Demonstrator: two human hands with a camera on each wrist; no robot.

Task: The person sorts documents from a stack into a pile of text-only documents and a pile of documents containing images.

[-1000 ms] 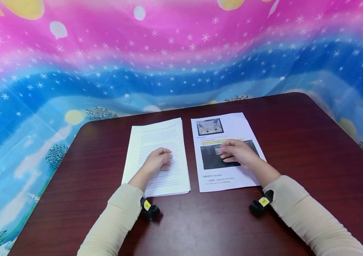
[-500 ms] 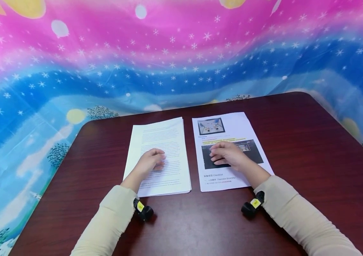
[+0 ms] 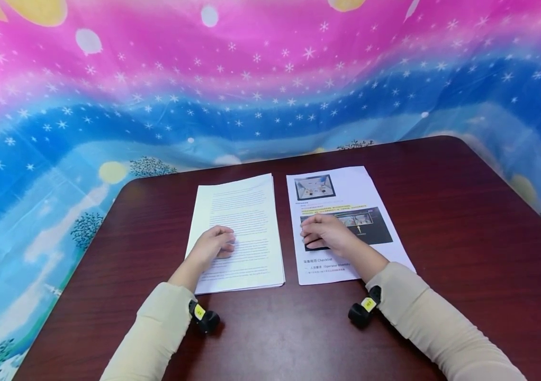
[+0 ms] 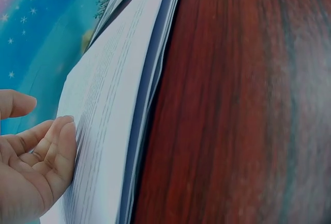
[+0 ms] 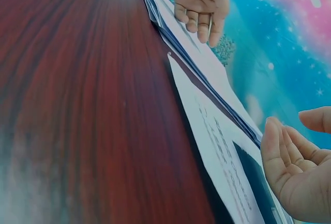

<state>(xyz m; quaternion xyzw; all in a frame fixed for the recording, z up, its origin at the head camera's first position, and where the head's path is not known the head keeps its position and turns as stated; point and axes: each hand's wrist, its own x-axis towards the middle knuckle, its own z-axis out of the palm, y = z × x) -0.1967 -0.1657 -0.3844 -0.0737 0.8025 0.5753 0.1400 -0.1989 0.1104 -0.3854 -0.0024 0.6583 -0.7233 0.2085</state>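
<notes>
A stack of printed paper [image 3: 251,211] lies left of centre, its layered edges showing in the left wrist view. Over its left part hovers my left hand [image 3: 212,246], fingers loosely bent, thumb apart from them, nothing held. To the right lies a printed sheet [image 3: 370,259] with pictures, a yellow-highlighted line and a large dark image. My right hand [image 3: 330,234] is above that dark image, its fingers loosely curved and the palm bare in the right wrist view [image 5: 300,167]. A narrow strip of table separates the two papers.
The papers lie on a dark reddish-brown wooden table [image 3: 280,338] with rounded far corners. Behind it hangs a pink and blue cloth [image 3: 251,79] with snowflakes. A small black camera is strapped to each wrist, the left one [image 3: 206,320] and the right one [image 3: 361,313], below the papers.
Both hands have drifted left, the left one also slightly nearer the body. The right hand has slid across the dark image toward the sheet's left edge. The papers stay in place.
</notes>
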